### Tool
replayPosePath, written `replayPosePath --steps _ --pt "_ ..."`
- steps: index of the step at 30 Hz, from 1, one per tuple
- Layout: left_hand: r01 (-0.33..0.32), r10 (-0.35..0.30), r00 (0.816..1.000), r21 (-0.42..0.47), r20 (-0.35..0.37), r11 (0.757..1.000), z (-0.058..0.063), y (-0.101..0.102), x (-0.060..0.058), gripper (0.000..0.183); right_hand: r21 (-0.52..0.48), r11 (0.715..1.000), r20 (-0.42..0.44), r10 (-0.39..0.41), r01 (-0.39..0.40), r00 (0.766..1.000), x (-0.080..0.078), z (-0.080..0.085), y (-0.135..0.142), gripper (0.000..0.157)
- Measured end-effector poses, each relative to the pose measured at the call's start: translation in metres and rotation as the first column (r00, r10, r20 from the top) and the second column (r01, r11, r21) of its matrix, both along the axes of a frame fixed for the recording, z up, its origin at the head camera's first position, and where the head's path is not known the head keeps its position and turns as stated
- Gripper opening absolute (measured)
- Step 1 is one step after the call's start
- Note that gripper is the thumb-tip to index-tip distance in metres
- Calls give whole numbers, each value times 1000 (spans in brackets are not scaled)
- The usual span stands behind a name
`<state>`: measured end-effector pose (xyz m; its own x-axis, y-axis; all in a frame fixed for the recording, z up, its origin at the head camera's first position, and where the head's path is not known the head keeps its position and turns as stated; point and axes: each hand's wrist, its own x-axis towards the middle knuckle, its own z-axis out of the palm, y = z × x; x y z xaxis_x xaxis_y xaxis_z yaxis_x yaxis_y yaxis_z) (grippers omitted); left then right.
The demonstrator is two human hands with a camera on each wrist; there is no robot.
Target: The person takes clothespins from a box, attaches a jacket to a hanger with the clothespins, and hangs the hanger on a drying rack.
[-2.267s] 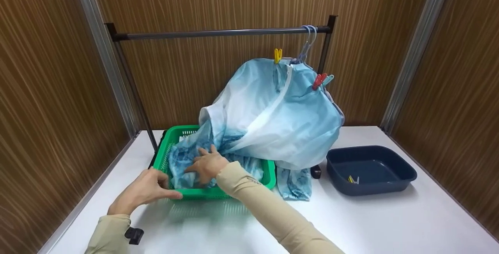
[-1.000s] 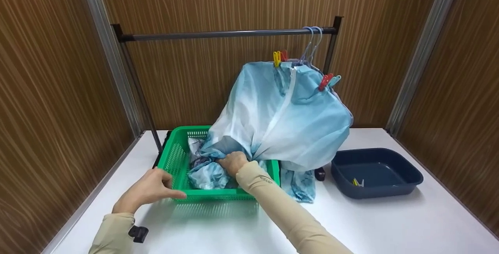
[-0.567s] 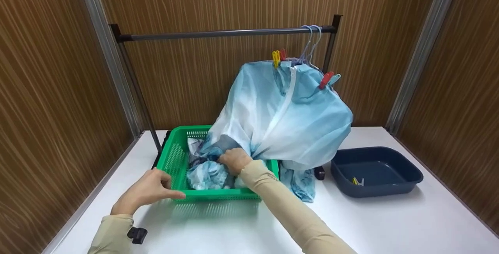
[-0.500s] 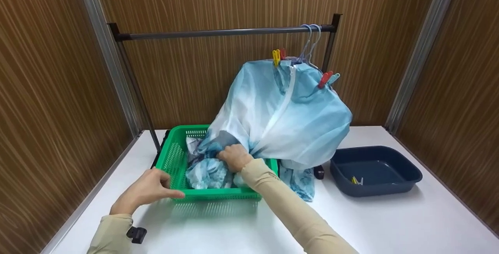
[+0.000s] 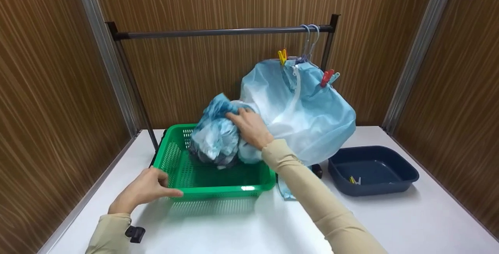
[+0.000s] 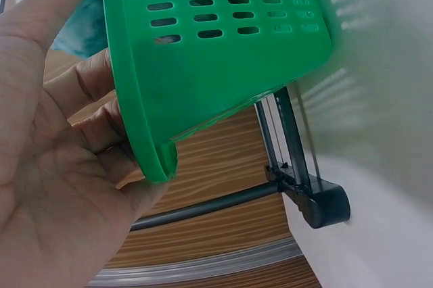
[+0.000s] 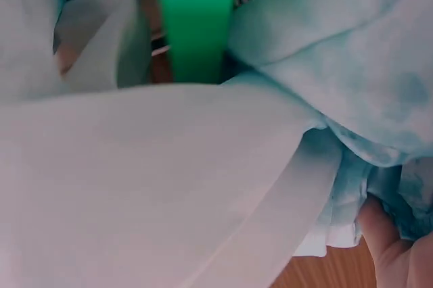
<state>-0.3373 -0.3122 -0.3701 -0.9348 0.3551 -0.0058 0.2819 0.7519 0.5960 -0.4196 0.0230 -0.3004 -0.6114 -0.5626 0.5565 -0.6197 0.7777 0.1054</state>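
Note:
My left hand [image 5: 142,191] grips the near left corner of a green plastic basket [image 5: 218,191]. In the left wrist view its fingers [image 6: 95,78] lie behind the basket's rim. My right hand [image 5: 251,127] holds a bunched blue-and-white cloth [image 5: 216,133], its dark lower part hanging over the basket floor. This bunch meets the low left side of a light blue zipped jacket [image 5: 319,117] hanging on the right. White and blue folds fill most of the right wrist view, with part of the right hand [image 7: 389,244] at the lower right corner.
A dark rack bar [image 5: 214,32] carries two blue hangers [image 5: 315,37] at its right end. Yellow [image 5: 282,57], red [image 5: 326,78] and teal [image 5: 335,77] clothespins sit on the jacket. A navy tray [image 5: 390,187] with a few clips [image 5: 354,180] stands at right.
My right hand has risen out of the basket, lifting the bunched cloth and baring the basket floor. The jacket's left side has moved up with it. My left hand stays at the corner.

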Motion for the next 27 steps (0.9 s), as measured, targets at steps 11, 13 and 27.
replayPosePath --steps 11,13,27 --pt "-5 5 999 6 -32 1000 -1 -7 -3 53 -61 963 -95 -269 264 958 -7 32 62 37" --pt "-14 14 1000 -1 -27 1000 -2 -7 -3 53 -72 953 -74 -301 296 951 -8 29 72 34" --pt "-15 15 1000 5 -12 1000 -2 -2 -4 53 -92 931 -93 -362 354 927 -3 -25 106 24"
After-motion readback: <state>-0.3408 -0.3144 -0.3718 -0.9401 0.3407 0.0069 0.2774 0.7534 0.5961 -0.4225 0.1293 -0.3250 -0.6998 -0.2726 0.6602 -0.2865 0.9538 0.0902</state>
